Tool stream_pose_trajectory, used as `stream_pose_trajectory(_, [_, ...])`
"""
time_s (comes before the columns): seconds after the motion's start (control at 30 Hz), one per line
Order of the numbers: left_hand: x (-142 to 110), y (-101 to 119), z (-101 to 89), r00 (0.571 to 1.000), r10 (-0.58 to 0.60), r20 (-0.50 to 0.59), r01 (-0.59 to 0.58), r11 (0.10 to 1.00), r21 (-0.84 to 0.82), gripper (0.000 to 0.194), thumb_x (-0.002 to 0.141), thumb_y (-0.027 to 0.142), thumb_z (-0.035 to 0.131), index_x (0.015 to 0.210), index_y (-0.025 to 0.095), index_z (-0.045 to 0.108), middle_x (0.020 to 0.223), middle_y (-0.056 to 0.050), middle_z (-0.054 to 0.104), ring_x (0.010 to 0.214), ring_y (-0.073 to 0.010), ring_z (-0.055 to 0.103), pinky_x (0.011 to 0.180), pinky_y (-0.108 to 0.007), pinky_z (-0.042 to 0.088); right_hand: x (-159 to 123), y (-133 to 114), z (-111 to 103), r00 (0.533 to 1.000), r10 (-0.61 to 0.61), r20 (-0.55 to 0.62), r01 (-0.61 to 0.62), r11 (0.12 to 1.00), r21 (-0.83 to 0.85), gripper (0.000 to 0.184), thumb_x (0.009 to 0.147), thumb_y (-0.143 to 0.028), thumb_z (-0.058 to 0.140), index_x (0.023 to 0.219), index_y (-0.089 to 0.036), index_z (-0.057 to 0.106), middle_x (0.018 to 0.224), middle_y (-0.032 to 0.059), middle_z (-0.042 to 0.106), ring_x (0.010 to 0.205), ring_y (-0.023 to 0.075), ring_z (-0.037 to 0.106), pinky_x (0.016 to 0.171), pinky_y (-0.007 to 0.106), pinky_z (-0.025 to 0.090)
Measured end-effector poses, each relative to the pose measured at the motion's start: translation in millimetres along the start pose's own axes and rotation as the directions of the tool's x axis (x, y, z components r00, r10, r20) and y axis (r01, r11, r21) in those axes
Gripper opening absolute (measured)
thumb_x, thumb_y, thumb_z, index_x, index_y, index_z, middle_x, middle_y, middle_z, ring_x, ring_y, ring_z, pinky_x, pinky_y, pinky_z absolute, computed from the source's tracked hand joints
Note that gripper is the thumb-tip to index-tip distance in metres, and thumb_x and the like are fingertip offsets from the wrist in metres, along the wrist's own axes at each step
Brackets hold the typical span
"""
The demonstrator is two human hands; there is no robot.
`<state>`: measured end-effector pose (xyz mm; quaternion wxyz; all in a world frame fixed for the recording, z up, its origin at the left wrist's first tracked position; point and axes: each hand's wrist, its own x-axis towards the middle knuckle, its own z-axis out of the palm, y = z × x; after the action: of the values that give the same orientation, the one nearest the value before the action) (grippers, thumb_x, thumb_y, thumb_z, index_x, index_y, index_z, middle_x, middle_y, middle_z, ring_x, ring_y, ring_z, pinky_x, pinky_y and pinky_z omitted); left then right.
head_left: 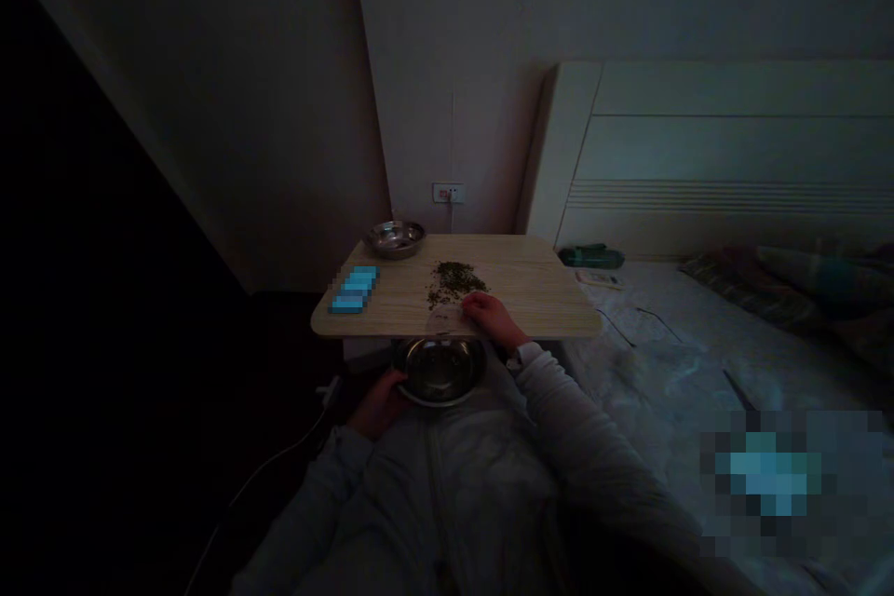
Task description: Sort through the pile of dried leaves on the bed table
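Note:
In a dim room a small wooden table [531, 284] stands in front of me. A pile of small dark green bits [453, 281] lies on a pale sheet near its front edge. My right hand [489, 315] rests on the table just right of the pile, fingers curled at the sheet's edge; what they pinch is too dark to make out. My left hand [381, 400] grips the rim of a metal bowl [440, 371] held just below the table's front edge, over my lap.
A second metal bowl [395, 238] sits at the table's back left corner. A blurred blue patch [354, 289] lies on the left side. A bed with a white headboard [726, 158] and crumpled bedding fills the right. A wall socket [448, 193] is behind the table.

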<state>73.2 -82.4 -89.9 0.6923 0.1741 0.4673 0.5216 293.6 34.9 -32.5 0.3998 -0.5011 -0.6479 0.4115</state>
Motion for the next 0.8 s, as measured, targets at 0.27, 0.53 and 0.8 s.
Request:
stream_pose_trajectory(0.27, [-7,5,7.3,1.000,-0.029,-0.011,0.029,1.000,0.011,0.015,0.078,0.006,0.059,0.085,0.016,0.067,0.081,-0.005,0.078,0.082,-0.0232,0.074,0.070,-0.032,0.058,1,1,1,1.000,0.002,0.002,-0.002,1.000,0.019,0.007,0.072,-0.020,0.057,0.074,-0.019,0.064,0.064,-0.0019,0.066,0.064,0.0135,0.055,0.065,0.025,0.041])
stream_pose_trajectory(0.53, [-8,5,9.9,0.999,-0.017,-0.033,0.017,1.000,0.006,0.019,0.078,0.005,0.057,0.089,0.016,0.068,0.087,-0.006,0.079,0.082,-0.0225,0.074,0.064,-0.029,0.055,1,3,-1,1.000,-0.011,0.023,0.010,1.000,0.017,0.011,0.072,-0.025,0.056,0.076,-0.019,0.064,0.066,-0.0010,0.066,0.063,0.0136,0.053,0.063,0.026,0.040])
stream_pose_trajectory(0.8, [1,0,-0.7,1.000,-0.012,-0.003,0.012,1.000,-0.008,0.022,0.074,0.007,0.061,0.093,0.015,0.068,0.091,-0.007,0.079,0.093,-0.0260,0.074,0.075,-0.034,0.058,0,1,0,1.000,-0.012,0.016,0.012,1.000,0.014,0.011,0.070,-0.024,0.055,0.074,-0.019,0.064,0.067,-0.0007,0.066,0.066,0.0145,0.054,0.066,0.027,0.042])
